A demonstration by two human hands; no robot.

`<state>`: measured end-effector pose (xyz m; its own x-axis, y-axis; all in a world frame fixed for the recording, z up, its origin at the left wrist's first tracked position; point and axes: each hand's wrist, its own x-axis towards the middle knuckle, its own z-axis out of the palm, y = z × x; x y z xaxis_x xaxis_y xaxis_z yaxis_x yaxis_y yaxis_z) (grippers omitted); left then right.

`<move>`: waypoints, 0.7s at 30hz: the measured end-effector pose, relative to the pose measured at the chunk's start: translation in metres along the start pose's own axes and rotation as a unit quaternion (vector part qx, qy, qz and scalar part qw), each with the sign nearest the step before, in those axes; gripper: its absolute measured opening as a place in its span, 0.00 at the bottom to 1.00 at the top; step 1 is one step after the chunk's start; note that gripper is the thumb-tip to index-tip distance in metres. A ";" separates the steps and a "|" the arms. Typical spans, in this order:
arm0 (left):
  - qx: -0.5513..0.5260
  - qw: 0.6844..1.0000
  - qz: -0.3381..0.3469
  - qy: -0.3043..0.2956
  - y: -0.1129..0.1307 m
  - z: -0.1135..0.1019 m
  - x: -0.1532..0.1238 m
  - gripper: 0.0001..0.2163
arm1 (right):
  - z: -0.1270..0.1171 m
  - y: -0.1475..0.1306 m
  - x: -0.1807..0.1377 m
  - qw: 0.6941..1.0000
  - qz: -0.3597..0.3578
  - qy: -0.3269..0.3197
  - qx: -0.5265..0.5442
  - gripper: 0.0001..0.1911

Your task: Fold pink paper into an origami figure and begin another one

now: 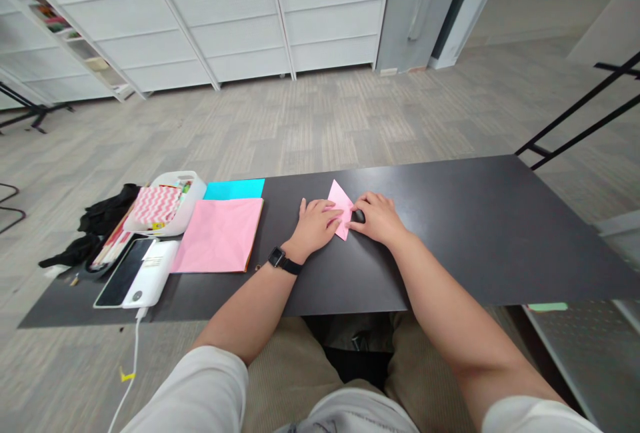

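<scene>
A small folded piece of pink paper (pixel 339 194) lies on the dark table between my hands, one pointed corner facing away from me and another facing me. My left hand (pixel 317 224) rests flat across its left side, fingers stretched out over the paper. At the right edge, my right hand (pixel 379 217) curls its thumb and index finger against the paper, leaving a dark gap between them. The fingertips of both hands nearly meet. Part of the paper is hidden under my left fingers.
Left of my hands lies a stack of pink paper sheets (pixel 220 236), with a blue sheet (pixel 235 189) behind it. Further left are a white basket (pixel 193 203), a phone (pixel 125 273) and a white device (pixel 153 273) on a cable (pixel 135 353). The table (pixel 475 233) extends right.
</scene>
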<state>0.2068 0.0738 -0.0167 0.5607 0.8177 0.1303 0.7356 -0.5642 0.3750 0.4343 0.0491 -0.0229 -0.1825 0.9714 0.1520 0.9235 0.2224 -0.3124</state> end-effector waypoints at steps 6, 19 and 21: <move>-0.007 1.000 0.002 -0.003 0.000 -0.001 -0.001 0.15 | -0.005 -0.011 -0.006 0.999 0.000 -0.030 -0.031 0.30; -0.016 1.000 0.007 -0.026 0.002 -0.004 -0.002 0.24 | -0.011 0.002 0.003 0.995 0.066 0.047 0.066 0.15; -0.017 0.999 0.012 -0.034 0.001 -0.004 -0.002 0.26 | -0.006 0.004 0.004 0.994 0.067 0.058 0.058 0.17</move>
<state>0.2048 0.0716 -0.0125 0.6029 0.7940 0.0779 0.7092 -0.5781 0.4036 0.4389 0.0531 -0.0177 -0.0138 0.9781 0.2077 0.8905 0.1065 -0.4423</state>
